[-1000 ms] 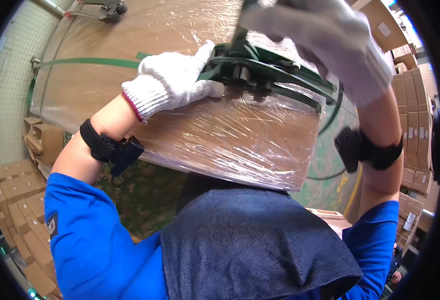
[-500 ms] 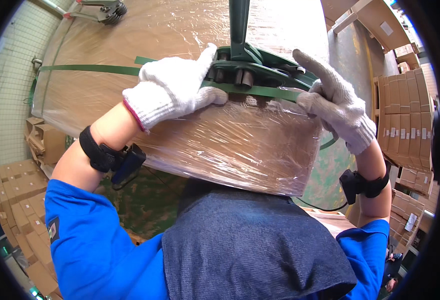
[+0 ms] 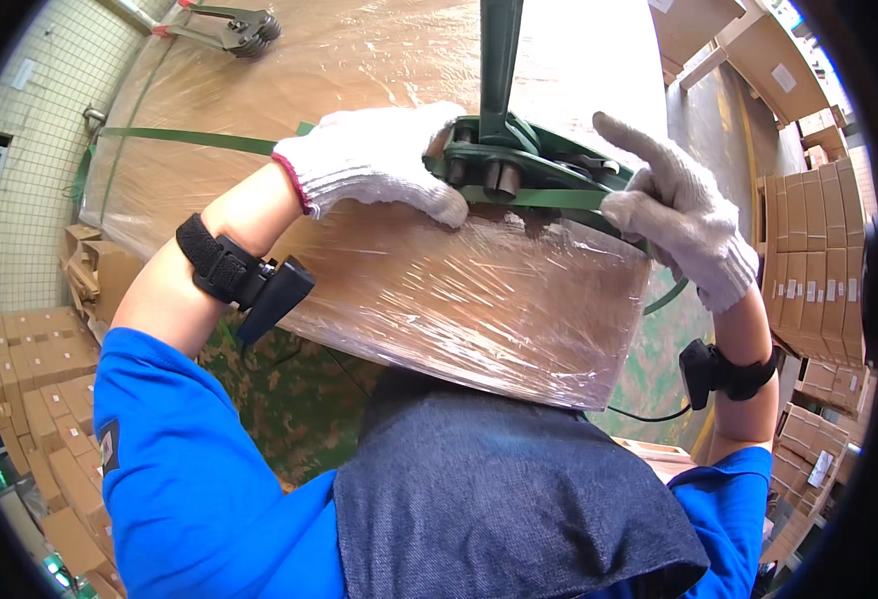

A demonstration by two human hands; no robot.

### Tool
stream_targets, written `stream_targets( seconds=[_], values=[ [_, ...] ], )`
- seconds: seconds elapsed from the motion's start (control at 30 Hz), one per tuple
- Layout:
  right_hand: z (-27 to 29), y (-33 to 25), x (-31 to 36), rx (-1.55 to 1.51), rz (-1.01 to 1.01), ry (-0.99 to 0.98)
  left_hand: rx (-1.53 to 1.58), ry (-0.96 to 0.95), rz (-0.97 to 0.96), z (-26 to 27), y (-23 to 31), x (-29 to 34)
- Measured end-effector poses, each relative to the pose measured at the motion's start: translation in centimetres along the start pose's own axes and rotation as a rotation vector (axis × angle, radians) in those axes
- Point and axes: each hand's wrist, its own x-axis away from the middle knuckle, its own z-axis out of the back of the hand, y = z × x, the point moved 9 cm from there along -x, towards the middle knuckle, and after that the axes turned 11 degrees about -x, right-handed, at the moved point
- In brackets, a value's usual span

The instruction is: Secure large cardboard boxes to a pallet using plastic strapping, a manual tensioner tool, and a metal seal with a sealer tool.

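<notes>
A green strapping tensioner (image 3: 549, 165) with an upright lever lies on a cardboard load (image 3: 469, 319) wrapped in clear film. Green strap (image 3: 194, 140) crosses the load from the left and passes along the tool. My left hand (image 3: 364, 165), in a white knit glove, is wrapped round the strap at the tool's left end, thumb on the near side. The strap's part inside that grip is hidden. At the tool's right end, my gloved right hand (image 3: 681, 220) pinches the strap between thumb and curled fingers, its index finger stretched out toward the tool.
A hand tool (image 3: 249, 32) with red-ended handles and grey jaws lies at the load's far left. Stacked cartons stand left (image 3: 34, 359) and right (image 3: 809, 240). A strap end hangs past the load's right edge (image 3: 667, 298). A tiled wall (image 3: 49, 130) rises at left.
My left hand has turned at the wrist and closed further, its thumb now lower along the strap. My right hand keeps its pinch. The whole view has shifted slightly.
</notes>
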Motion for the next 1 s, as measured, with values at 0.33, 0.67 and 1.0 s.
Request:
stream_targets(
  seconds=[0.33,0.67,1.0],
  values=[
    [0.1,0.7,0.9,-0.001,0.006,0.083,-0.295,-0.174,-0.082,1.9,2.0,-2.0],
    [7.8,11.4,4.3,-0.012,-0.071,0.193,-0.357,0.082,-0.124,1.7,2.6,-0.7],
    [4.5,14.7,0.8,-0.102,-0.086,-0.226,-0.008,0.055,0.231,0.1,2.2,-0.9]
  ],
)
